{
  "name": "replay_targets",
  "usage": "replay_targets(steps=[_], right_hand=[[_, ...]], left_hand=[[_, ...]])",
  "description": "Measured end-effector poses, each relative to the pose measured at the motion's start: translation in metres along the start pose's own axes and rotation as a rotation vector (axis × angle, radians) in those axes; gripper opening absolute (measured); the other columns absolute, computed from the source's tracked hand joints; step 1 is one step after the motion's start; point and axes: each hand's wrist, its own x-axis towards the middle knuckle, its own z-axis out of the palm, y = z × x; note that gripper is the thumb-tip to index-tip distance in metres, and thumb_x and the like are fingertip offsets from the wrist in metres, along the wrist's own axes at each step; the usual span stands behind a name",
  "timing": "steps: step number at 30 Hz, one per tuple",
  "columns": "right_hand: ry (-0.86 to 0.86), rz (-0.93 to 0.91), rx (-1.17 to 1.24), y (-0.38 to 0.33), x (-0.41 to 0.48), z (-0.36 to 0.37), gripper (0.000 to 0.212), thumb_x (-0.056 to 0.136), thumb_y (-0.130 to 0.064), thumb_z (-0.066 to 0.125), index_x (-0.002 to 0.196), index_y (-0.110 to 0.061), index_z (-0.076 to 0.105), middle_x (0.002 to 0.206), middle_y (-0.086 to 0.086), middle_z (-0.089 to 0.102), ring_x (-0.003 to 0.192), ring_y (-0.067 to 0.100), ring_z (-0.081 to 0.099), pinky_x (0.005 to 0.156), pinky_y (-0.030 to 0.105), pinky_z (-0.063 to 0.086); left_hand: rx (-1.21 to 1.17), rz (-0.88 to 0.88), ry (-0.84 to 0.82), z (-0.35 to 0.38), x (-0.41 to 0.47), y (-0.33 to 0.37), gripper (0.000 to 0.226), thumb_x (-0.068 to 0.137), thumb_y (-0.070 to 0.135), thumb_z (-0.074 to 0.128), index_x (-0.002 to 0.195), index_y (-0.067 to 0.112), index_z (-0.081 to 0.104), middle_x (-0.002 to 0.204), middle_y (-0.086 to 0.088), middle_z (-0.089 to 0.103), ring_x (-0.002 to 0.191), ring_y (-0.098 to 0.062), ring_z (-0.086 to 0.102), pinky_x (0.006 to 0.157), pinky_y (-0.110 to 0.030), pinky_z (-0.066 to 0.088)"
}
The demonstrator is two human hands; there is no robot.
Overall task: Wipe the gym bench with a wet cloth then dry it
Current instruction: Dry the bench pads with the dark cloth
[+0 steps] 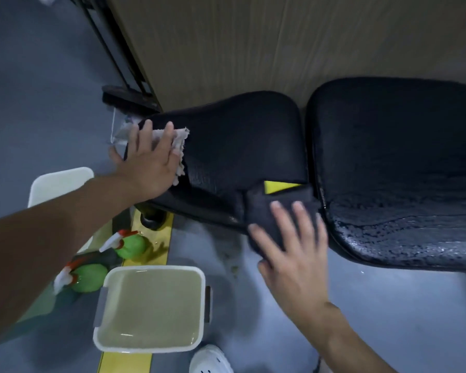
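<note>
Both hands flat on cloths on the black gym bench (240,135).
Left hand (151,160), open, presses a pale cloth (182,146) at the seat's narrow end. Right hand (288,246), fingers spread, presses a dark cloth (280,200) at the near edge beside a yellow tag (276,186), its writing unreadable. On the floor stand a water tub (199,275) and green spray bottles (132,244).
</note>
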Motion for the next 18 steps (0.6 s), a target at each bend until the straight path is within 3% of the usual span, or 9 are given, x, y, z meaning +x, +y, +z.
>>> replay_targets(steps=[3,6,10,14,18], right_hand=[[-0.127,0.186,0.081,0.014,0.008,-0.021,0.082,0.065,-0.025,0.064,0.144,-0.018,0.041,0.155,0.013,0.037,0.145,0.041,0.028,0.106,0.063,0.033],[-0.232,0.284,0.157,0.010,0.034,-0.031,0.087,0.066,-0.032,0.057,0.148,-0.009,0.039,0.157,0.008,0.037,0.148,0.034,0.025,0.110,0.059,0.033],[-0.381,0.433,0.205,0.013,0.086,-0.038,0.090,0.067,-0.034,0.053,0.152,-0.011,0.033,0.161,-0.001,0.028,0.149,0.025,0.016,0.117,0.052,0.025],[-0.468,0.513,0.202,0.026,0.143,-0.029,0.083,0.076,-0.035,0.058,0.151,-0.019,0.026,0.161,-0.007,0.018,0.145,0.023,0.015,0.115,0.051,0.021],[-0.509,0.567,0.201,0.040,0.197,-0.011,0.075,0.077,-0.035,0.058,0.146,-0.019,0.032,0.157,-0.005,0.024,0.142,0.027,0.020,0.112,0.053,0.021]], left_hand=[[0.105,0.084,0.057,-0.006,-0.004,0.018,0.061,0.099,0.053,0.013,0.154,0.035,-0.006,0.165,-0.005,-0.010,0.150,-0.024,-0.014,0.115,-0.061,-0.006],[0.100,0.132,-0.063,-0.016,0.000,0.042,0.063,0.099,0.056,0.018,0.155,0.036,-0.003,0.164,-0.006,-0.013,0.149,-0.027,-0.018,0.117,-0.058,-0.006],[0.046,0.114,-0.153,-0.022,0.002,0.056,0.079,0.092,0.070,0.028,0.155,0.032,0.000,0.164,-0.012,-0.009,0.150,-0.032,-0.011,0.119,-0.054,0.002],[0.104,0.148,-0.226,-0.031,0.005,0.047,0.115,0.068,0.086,0.051,0.154,0.035,-0.006,0.164,-0.009,-0.011,0.150,-0.031,-0.010,0.118,-0.056,0.008],[0.066,0.175,-0.212,-0.036,0.004,0.044,0.132,0.060,0.078,0.070,0.154,0.020,-0.003,0.164,-0.010,-0.005,0.150,-0.031,-0.005,0.118,-0.057,0.012]])
